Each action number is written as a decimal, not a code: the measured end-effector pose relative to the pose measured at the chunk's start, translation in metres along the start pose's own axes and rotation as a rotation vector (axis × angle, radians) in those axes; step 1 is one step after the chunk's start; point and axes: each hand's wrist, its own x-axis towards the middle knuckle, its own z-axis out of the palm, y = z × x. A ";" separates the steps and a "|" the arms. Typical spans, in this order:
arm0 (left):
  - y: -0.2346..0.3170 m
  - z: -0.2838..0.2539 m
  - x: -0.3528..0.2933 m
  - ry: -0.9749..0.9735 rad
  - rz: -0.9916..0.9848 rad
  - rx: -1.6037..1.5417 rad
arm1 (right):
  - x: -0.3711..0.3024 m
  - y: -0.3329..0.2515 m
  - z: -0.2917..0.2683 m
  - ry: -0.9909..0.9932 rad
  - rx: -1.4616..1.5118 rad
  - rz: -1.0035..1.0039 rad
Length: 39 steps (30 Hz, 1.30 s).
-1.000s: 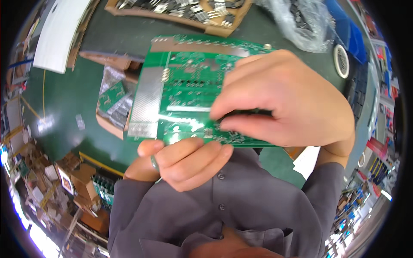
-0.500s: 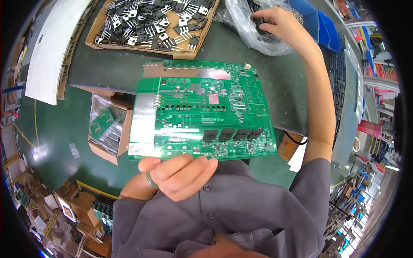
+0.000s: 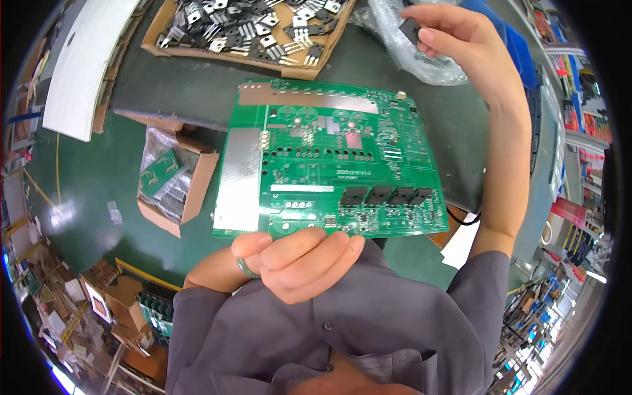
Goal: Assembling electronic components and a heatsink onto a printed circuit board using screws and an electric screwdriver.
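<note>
My left hand (image 3: 299,266) grips the near edge of a green circuit board (image 3: 316,179), with the fingers curled in front. The board is held up, tilted, before my chest. Several flat black components (image 3: 378,195) sit in a row near its lower right. Between the thumb and fingers of my right hand (image 3: 471,43), a small black square component (image 3: 411,30) is pinched, apart from the board. Just under that hand lies a clear plastic bag (image 3: 428,71); what is inside is mostly hidden.
A shallow cardboard tray (image 3: 315,68) of loose transistors stands on the dark bench (image 3: 178,85), beyond the board. At far right is a blue bin (image 3: 520,59). Lower left, an open cardboard box (image 3: 205,172) holds a green board and bubble wrap.
My right hand has come up out of the plastic bag's opening, and a black component now shows in its fingers. The board and left hand have shifted slightly right.
</note>
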 end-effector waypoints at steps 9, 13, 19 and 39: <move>0.006 0.016 0.003 0.109 -0.086 0.016 | -0.021 -0.019 0.066 -0.405 -0.076 -0.187; 0.008 0.013 0.001 0.105 -0.098 0.033 | -0.024 -0.032 0.089 -0.468 -0.019 -0.080; 0.010 0.008 -0.001 0.042 -0.092 0.036 | -0.021 -0.026 0.096 -0.548 -0.241 -0.347; 0.003 -0.009 0.000 -0.144 -0.033 -0.002 | -0.027 -0.023 0.106 -0.449 -0.304 -0.490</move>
